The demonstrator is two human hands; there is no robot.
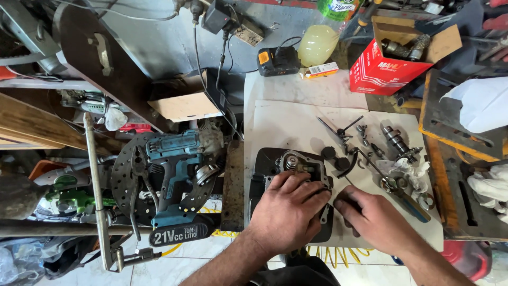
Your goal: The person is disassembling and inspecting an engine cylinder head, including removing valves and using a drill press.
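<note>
The left hand (288,209) is laid flat, fingers spread, on top of the dark engine part (275,164), which is set on the bench (296,116). The right hand (370,217) is held just right of the engine part, fingers curled together; whether anything is pinched cannot be told.

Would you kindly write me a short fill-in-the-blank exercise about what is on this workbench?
1. The left hand rests flat on the dark engine part, which lies on a sheet of ____.
2. The cordless drill left of the hands is ____ in colour.
3. The camshaft lies to the ____ of the engine part.
4. The open cardboard box at the back is ____.

Missing words: paper; teal; right; red
</note>
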